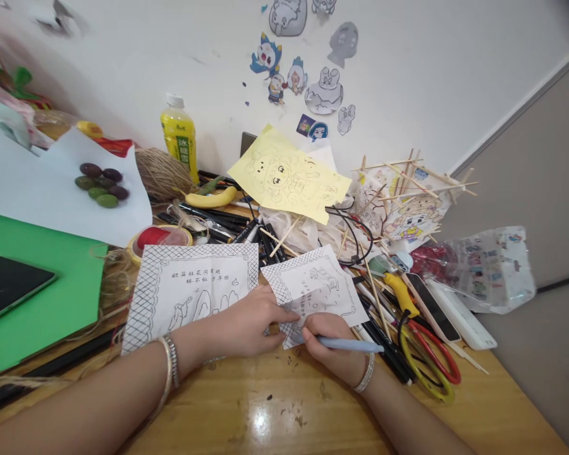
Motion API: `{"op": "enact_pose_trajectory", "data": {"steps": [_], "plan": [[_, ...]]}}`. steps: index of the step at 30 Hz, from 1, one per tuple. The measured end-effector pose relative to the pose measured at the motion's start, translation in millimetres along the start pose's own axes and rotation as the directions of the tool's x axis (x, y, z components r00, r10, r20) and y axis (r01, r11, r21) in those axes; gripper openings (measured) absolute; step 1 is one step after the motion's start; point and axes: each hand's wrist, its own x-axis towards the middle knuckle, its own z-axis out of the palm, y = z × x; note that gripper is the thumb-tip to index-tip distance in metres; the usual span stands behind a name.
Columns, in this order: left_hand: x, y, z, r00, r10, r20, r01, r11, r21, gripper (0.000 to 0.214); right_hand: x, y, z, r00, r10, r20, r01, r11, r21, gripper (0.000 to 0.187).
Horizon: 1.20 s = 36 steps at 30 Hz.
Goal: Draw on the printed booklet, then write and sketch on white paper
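My left hand (251,325) pinches the lower left edge of a small paper with a black line drawing (315,287), which lies on the wooden table (275,411). My right hand (332,344) is closed round a light blue pen (348,344), its tip hidden under the paper's lower edge. A bigger drawing with a cross-hatched border and written characters (189,291) lies just left of my left hand. Both wrists wear silver bracelets.
Black markers (227,221), bamboo sticks (408,174), a yellow drawing (289,174), a drink bottle (179,142), twine (159,170) and tape (159,240) crowd the back. Green card (52,284) with a phone (7,284) lies left; rings (429,360) and another phone (434,306) right.
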Motion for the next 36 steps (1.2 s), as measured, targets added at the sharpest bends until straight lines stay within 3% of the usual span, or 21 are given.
{"op": "enact_pose_trajectory", "data": {"steps": [17,22,31,36], "plan": [[-1,1,0.5,0.999,-0.037,0.021,0.037,0.999,0.003,0.036,-3,-4,0,0.999,-0.033,0.026,0.034,0.999,-0.028,0.032],[-1,0,1.2,0.999,-0.038,0.017,0.037,0.999,0.011,0.032,-6,-1,3,0.996,-0.075,0.050,0.074,0.997,0.031,0.036],[-1,-1,0.9,1.000,-0.007,0.010,0.007,1.000,0.013,0.032,-7,-2,1,0.998,-0.040,0.054,0.036,0.996,0.088,0.035],[-1,-1,0.6,1.000,-0.002,0.014,0.002,1.000,0.015,0.035,-7,1,-6,0.994,0.079,-0.074,-0.078,0.997,0.011,0.034]]}}
